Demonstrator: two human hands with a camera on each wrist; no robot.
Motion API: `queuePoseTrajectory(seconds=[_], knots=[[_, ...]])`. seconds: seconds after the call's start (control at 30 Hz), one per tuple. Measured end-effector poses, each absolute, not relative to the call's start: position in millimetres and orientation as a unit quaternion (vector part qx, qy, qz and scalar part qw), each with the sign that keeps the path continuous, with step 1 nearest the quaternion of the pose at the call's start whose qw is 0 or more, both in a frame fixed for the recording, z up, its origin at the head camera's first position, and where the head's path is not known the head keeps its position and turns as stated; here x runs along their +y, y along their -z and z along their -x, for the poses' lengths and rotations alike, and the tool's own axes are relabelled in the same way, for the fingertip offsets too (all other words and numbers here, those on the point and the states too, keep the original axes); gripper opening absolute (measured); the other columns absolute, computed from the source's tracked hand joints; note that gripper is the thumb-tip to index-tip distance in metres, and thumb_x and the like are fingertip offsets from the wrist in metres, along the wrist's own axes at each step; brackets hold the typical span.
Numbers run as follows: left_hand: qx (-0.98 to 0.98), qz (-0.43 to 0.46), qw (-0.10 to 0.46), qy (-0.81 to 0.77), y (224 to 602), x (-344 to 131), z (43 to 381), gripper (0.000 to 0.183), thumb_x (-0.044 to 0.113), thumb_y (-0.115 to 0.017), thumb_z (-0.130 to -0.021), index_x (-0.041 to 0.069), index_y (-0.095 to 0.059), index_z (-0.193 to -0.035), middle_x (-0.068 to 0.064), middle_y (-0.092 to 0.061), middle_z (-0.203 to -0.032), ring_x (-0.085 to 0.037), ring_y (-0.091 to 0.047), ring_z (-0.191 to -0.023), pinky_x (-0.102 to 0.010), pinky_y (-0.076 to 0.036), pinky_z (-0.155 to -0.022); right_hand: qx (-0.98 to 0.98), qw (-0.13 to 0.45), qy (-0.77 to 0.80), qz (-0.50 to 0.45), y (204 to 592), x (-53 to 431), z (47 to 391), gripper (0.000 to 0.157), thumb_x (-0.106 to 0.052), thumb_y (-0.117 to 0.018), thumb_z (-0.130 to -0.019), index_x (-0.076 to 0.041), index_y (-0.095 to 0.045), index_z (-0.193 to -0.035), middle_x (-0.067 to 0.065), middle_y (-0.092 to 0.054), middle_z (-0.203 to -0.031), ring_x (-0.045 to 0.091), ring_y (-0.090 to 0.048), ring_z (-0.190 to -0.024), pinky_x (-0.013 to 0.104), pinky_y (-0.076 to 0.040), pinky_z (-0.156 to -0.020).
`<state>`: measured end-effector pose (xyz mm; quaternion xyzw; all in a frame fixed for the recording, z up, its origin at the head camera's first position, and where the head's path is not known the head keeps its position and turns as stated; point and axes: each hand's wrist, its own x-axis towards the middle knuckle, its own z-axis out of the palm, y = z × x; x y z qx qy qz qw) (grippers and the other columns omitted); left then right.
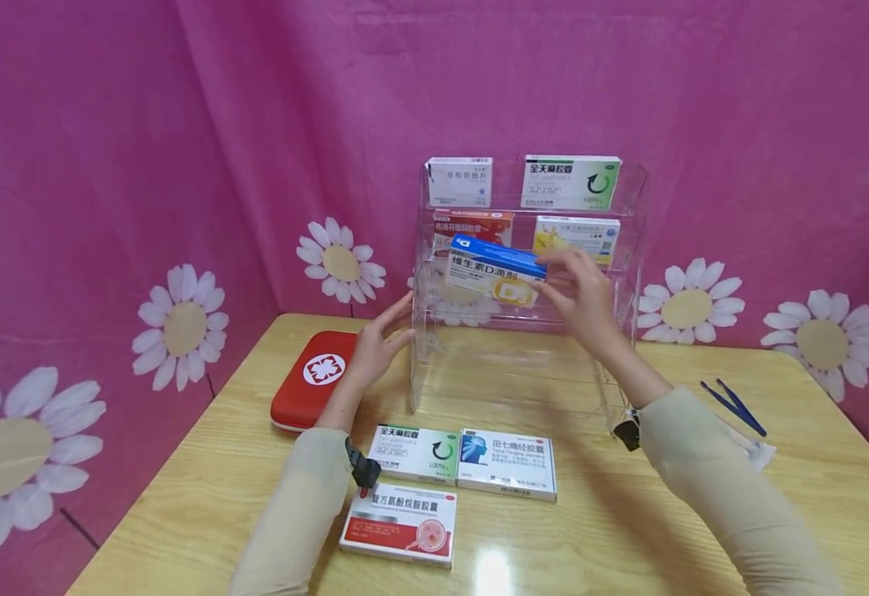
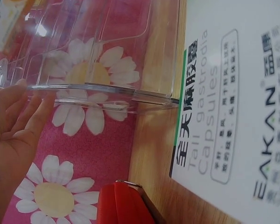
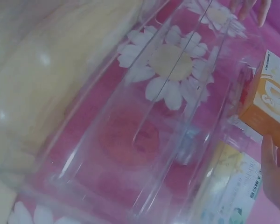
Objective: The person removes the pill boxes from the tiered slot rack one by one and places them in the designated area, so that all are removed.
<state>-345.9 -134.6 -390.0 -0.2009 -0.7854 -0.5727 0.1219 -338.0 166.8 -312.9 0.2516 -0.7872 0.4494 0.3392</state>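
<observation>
My right hand [image 1: 585, 300] pinches the right end of a blue, white and orange vitamin D drops box [image 1: 490, 273], holding it tilted in front of the middle of a clear acrylic tiered rack [image 1: 418, 364]. Its orange side [image 3: 261, 119] shows in the right wrist view. My left hand [image 1: 376, 352] is at the rack's left side, with extended fingers along the panel edge in the left wrist view. On upper tiers stand a white box [image 1: 460, 184], a green-and-white capsule box [image 1: 572, 184], a red box [image 1: 472, 228] partly hidden by the held one, and a yellow-and-white box [image 1: 579, 236].
Before the rack lie a green-and-white box [image 1: 414, 451], a blue-and-white box [image 1: 509, 463] and a red-and-white box [image 1: 399, 526]. A red first-aid case [image 1: 302, 385] sits left; blue tweezers [image 1: 736, 407] lie right. A pink flowered curtain [image 1: 315, 108] hangs behind.
</observation>
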Motion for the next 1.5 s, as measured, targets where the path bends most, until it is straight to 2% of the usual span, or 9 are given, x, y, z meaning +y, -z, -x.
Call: queuePoseTrajectory(seconds=[0.13, 0.23, 0.63, 0.9, 1.1, 1.5], knots=[[-0.775, 0.22, 0.139, 0.575, 389, -135, 347, 0.06, -0.008, -0.062, -0.09, 0.004, -0.044, -0.146, -0.023, -0.056, -0.139, -0.038, -0.057, -0.127, -0.045, -0.048, -0.105, -0.788, 0.338, -0.444, -0.261, 319, 178, 320, 0.029, 0.005, -0.075, -0.08, 0.006, -0.065, -0.107, 0.021, -0.061, -0.106, -0.01, -0.055, -0.094, 0.002, -0.051, -0.079], [-0.771, 0.232, 0.149, 0.573, 390, -135, 347, 0.06, -0.011, -0.061, -0.089, 0.0, -0.044, -0.145, -0.027, -0.056, -0.137, -0.041, -0.058, -0.125, -0.048, -0.048, -0.104, -0.796, 0.321, -0.435, -0.274, 328, 186, 305, 0.029, 0.006, -0.074, -0.079, 0.006, -0.065, -0.107, 0.02, -0.059, -0.099, -0.013, -0.055, -0.09, 0.001, -0.051, -0.076], [-0.771, 0.231, 0.145, 0.575, 392, -134, 347, 0.061, -0.009, -0.062, -0.089, 0.003, -0.045, -0.146, -0.025, -0.055, -0.138, -0.04, -0.058, -0.125, -0.048, -0.049, -0.104, -0.81, 0.215, -0.425, -0.341, 365, 206, 246, 0.034, 0.013, -0.072, -0.078, 0.001, -0.065, -0.109, 0.012, -0.062, -0.102, -0.01, -0.057, -0.096, 0.013, -0.058, -0.075], [-0.777, 0.219, 0.135, 0.574, 390, -134, 345, 0.061, -0.009, -0.061, -0.09, 0.006, -0.044, -0.147, -0.023, -0.055, -0.14, -0.037, -0.057, -0.127, -0.045, -0.048, -0.104, -0.818, 0.13, -0.437, -0.351, 388, 214, 208, 0.03, 0.006, -0.073, -0.081, -0.007, -0.065, -0.107, 0.006, -0.063, -0.105, -0.007, -0.058, -0.1, 0.021, -0.062, -0.074], [-0.778, 0.219, 0.137, 0.572, 390, -134, 346, 0.062, -0.01, -0.061, -0.089, 0.005, -0.043, -0.147, -0.023, -0.055, -0.14, -0.037, -0.057, -0.127, -0.045, -0.048, -0.104, -0.822, 0.081, -0.436, -0.357, 405, 220, 188, 0.028, -0.001, -0.073, -0.084, -0.014, -0.064, -0.107, -0.001, -0.062, -0.102, -0.004, -0.06, -0.096, 0.021, -0.062, -0.072], [-0.78, 0.207, 0.133, 0.575, 390, -132, 345, 0.061, -0.008, -0.061, -0.09, 0.008, -0.045, -0.147, -0.02, -0.055, -0.142, -0.035, -0.056, -0.129, -0.041, -0.048, -0.105, -0.821, -0.046, -0.447, -0.352, 426, 225, 169, 0.02, -0.016, -0.069, -0.09, -0.015, -0.061, -0.109, 0.002, -0.065, -0.103, -0.003, -0.059, -0.094, 0.023, -0.061, -0.07]])
